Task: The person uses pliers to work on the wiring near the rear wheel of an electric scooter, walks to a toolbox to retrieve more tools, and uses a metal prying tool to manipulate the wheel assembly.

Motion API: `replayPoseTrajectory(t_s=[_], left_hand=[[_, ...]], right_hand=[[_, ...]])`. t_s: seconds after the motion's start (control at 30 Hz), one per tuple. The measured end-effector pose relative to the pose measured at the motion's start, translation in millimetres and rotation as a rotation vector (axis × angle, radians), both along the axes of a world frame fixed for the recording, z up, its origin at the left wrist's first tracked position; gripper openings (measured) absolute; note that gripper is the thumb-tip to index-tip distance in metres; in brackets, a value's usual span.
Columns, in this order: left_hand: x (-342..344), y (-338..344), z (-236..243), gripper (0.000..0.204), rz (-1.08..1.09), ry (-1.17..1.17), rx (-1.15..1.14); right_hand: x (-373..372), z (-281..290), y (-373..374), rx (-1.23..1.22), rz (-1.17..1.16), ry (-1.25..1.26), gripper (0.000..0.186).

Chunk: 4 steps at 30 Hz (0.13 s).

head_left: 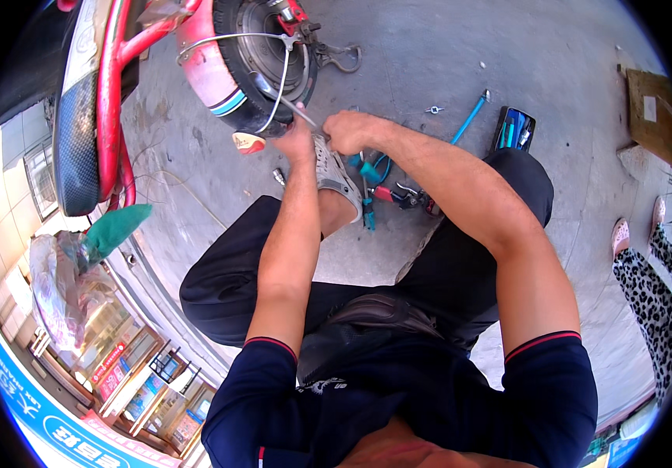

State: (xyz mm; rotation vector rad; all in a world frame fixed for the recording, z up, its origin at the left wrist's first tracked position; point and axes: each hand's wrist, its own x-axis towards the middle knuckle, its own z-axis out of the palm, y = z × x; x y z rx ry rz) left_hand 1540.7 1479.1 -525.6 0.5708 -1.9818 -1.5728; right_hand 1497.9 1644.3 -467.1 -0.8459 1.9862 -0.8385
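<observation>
A small scooter-type wheel with a black tyre and a pink-and-white fender stands at the upper left. My left hand is closed at the lower edge of the tyre, beside a thin silver metal rod. What its fingers grip is hidden. Just to the right, my right hand makes a fist where the rod's near end points, and appears to hold it. A white-silver wire stay loops around fender and wheel. Below my hands is my grey perforated clog.
Turquoise-handled tools and a red-handled tool lie between my legs. Farther right are a blue-handled bar, a small silver part and an open tool case. A cardboard box and a bystander's legs are at right.
</observation>
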Motion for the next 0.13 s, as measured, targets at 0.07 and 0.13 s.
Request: replayPoseTrajectory(t_s=[0.07, 0.13], left_hand=[[4.8, -3.0, 2.9, 0.043, -0.009, -0.091, -0.092], [3.6, -3.5, 6.1, 0.055, 0.029, -0.122, -0.266]], right_hand=[[3.7, -2.7, -2.3, -0.078, 0.018, -0.322, 0.027], [1.9, -6.5, -0.8, -0.162, -0.030, -0.571, 0.029]])
